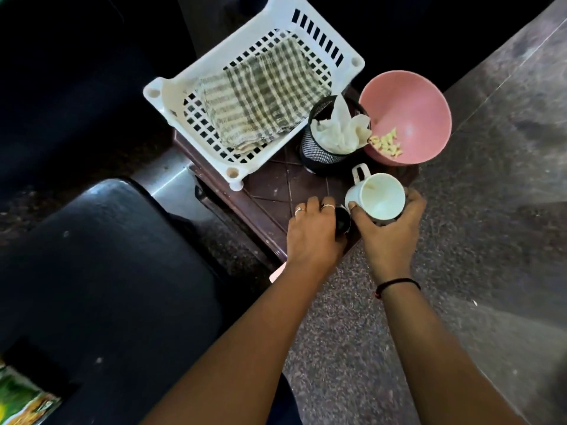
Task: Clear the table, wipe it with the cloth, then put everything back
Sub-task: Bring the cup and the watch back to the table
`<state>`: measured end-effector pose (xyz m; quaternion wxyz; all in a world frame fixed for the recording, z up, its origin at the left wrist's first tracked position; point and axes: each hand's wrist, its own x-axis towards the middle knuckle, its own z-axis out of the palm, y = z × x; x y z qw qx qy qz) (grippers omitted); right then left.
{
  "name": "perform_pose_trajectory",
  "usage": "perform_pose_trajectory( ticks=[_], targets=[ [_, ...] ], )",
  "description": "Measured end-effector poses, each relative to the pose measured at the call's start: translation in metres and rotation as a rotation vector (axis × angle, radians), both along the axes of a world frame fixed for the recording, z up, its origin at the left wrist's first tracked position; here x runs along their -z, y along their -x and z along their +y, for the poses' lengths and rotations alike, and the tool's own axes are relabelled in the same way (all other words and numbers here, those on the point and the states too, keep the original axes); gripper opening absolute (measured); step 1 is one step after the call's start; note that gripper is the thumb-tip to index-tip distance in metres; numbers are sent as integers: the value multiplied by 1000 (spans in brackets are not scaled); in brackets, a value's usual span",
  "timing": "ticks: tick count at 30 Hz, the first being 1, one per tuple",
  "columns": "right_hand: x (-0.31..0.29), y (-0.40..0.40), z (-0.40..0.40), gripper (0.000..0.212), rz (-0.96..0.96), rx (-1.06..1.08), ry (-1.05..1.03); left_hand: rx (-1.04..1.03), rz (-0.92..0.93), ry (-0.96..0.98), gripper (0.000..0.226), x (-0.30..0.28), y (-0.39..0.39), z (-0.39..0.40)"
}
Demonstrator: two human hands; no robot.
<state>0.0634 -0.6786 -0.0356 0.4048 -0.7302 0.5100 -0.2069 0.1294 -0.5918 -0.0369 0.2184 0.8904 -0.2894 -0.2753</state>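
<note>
A small dark brown table (pixel 270 191) carries a white slotted basket (pixel 171 96) with a folded checked cloth (pixel 260 93) inside. Beside the basket stands a black mesh cup (pixel 322 154) stuffed with crumpled white paper, and a pink bowl (pixel 411 105) holding a few pale yellow bits. My right hand (pixel 388 234) grips a white mug (pixel 376 196) at the table's near right corner. My left hand (pixel 313 234) wraps around a small dark cup (pixel 342 219), mostly hidden under my fingers, just left of the mug.
A dark padded seat (pixel 101 271) fills the lower left, close to the table. Speckled stone floor (pixel 460 240) stretches to the right and below. A colourful printed packet (pixel 21 397) lies at the bottom left corner.
</note>
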Motion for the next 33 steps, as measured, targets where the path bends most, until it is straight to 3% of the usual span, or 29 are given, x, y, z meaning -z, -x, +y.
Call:
perform_pose_trajectory(
  ticks=[4, 10, 14, 25, 33],
  targets=[
    [-11, 5, 11, 73, -25, -36, 18, -168, 105, 151, 45, -6, -1, 21],
    [-30, 12, 78, 68, -107, -145, -14, -558, 251, 420, 41, -41, 5, 137],
    [-35, 9, 145, 67, -93, -224, -105, -778, 294, 436, 39, -60, 17, 233],
    [6, -31, 381, 66, 29, -637, -161, -1340, 69, 389, 42, -80, 66, 509],
    [32, -19, 420, 68, 173, -692, -145, -1548, 41, 386, 47, -69, 117, 585]
  ],
)
